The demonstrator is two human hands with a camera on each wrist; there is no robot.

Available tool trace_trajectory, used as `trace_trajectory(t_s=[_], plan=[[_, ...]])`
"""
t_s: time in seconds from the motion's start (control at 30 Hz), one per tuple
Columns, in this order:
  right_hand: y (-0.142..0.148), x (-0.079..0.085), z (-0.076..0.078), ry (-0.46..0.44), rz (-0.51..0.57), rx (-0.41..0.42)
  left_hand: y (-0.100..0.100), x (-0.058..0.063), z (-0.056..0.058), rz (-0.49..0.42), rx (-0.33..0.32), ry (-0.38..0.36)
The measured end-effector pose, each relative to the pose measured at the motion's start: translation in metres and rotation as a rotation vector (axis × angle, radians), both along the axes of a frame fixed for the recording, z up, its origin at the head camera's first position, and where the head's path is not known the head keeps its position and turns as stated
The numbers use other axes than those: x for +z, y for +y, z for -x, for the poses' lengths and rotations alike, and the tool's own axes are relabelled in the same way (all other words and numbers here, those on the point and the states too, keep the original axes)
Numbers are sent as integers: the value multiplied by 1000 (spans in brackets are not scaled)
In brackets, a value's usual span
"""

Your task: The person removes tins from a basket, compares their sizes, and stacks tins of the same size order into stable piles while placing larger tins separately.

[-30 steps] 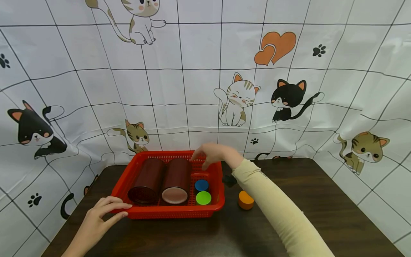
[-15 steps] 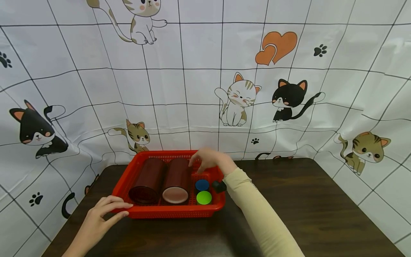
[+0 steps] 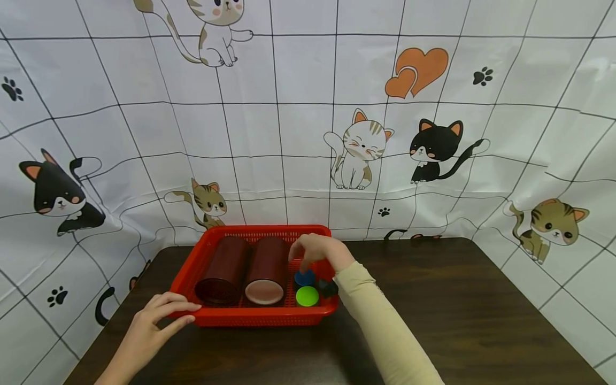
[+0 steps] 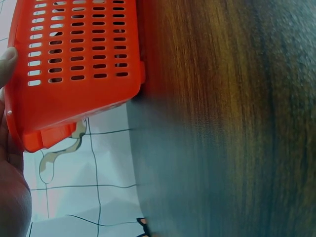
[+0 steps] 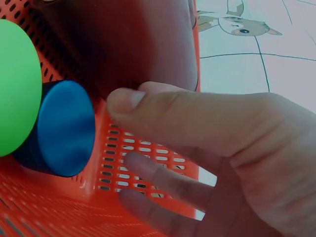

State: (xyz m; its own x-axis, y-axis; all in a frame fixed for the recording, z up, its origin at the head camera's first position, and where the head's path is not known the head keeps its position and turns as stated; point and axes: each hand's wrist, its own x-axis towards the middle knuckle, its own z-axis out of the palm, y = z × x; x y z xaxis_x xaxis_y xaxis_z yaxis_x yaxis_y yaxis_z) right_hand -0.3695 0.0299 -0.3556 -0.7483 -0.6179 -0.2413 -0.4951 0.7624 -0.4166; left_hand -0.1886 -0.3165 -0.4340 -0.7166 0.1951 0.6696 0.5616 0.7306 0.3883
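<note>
While the blue cylinder [image 5: 70, 131] is sitting in the right part of the red basket [image 3: 250, 319], just beside the green cylinder [image 3: 307, 295], the right hand [image 3: 315, 251] is hovering close by with its fingertips pointing down. That hand is holding nothing visible: the forefinger is mostly hiding behind the thumb, and two other fingers are hanging loosely apart. Whether a fingertip is touching the blue top, the views are not making certain. The step in hand seems to be handling the small cylinders; a grasp now would be calling for the thumb and fingers spreading around the blue sides without nudging the green one. Two brown cylinders [image 3: 266, 267] are lying side by side to the left. At the basket's near left corner, the left hand [image 3: 155, 323] is gripping the rim between thumb and fingers, apparently steadying it. Beyond, the right sleeve [image 3: 385, 326] is slanting across the desk [image 3: 481, 326].
</note>
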Motion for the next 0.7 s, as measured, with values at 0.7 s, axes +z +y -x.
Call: trace_trajectory(t_s=[0.7], plan=[[-10,-16,-3,-108,-141,50,-1,-1,0,8,20,-21]])
